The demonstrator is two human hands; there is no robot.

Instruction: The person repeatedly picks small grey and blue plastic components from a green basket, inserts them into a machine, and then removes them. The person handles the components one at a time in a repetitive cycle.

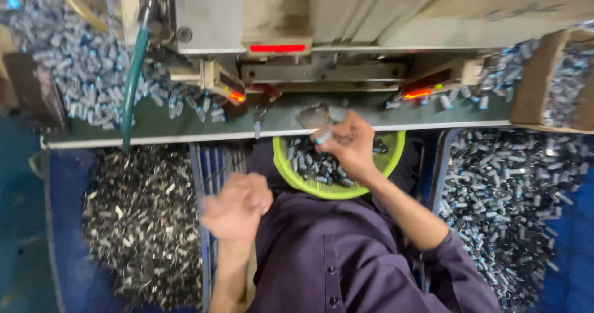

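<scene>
The right hand (352, 145) pinches 1 small blue-tipped metal piece (323, 137) just above the yellow-green basket (396, 155), near the machine's counter (185, 127). It seems best seated squarely before letting go. The left hand (238, 206), blurred, looks loosely curled; whether it holds anything I cannot tell.

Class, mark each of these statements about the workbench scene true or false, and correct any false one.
1. The right hand holds a small part above the basket. True.
2. The basket is red. False: it is yellow-green.
3. The left hand is closed into a loose fist below the bench edge. True.
4. The hose at the left is orange. False: it is green.
5. The person wears a white sleeve. False: the sleeve is dark purple.
</scene>
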